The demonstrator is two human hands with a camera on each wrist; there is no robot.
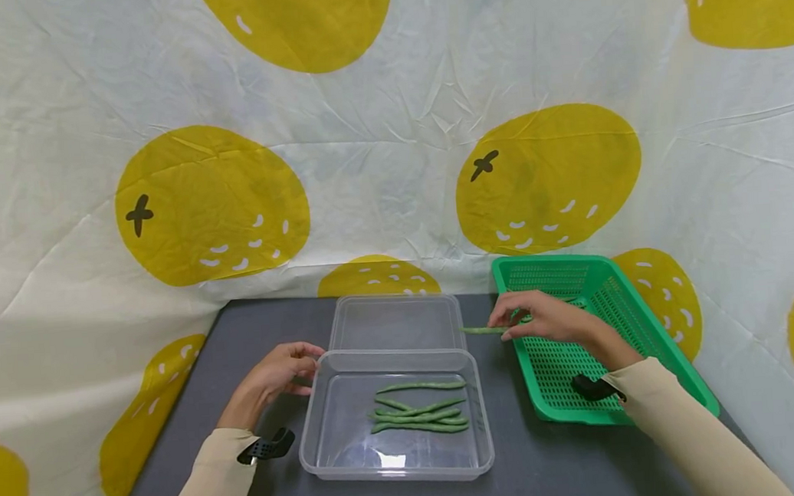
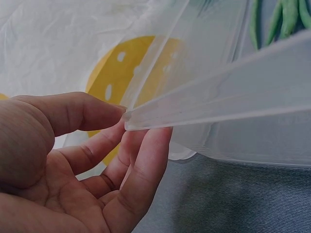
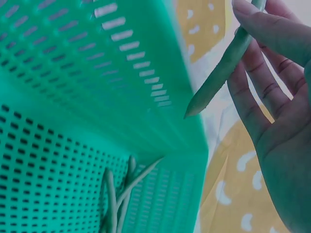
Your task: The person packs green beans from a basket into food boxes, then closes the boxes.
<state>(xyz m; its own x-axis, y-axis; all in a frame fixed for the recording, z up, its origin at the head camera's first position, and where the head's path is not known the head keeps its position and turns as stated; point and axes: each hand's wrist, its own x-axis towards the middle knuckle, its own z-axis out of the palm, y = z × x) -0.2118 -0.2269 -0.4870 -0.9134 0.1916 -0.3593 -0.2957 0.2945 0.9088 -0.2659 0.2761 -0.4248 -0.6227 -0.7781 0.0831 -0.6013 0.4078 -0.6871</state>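
A clear plastic container stands on the dark table with several green beans lying across its right half. My left hand grips the container's far left corner; in the left wrist view the thumb and fingers pinch its rim. Over the left rim of a green basket, my right hand pinches one green bean between thumb and fingers, its far end pointing left toward the container. A few more green beans lie in a corner of the green basket.
Behind the container lies a clear lid, flat on the table. The green basket takes up the table's right side. A white cloth with yellow fruit prints hangs along the back and sides. Dark bands circle both wrists.
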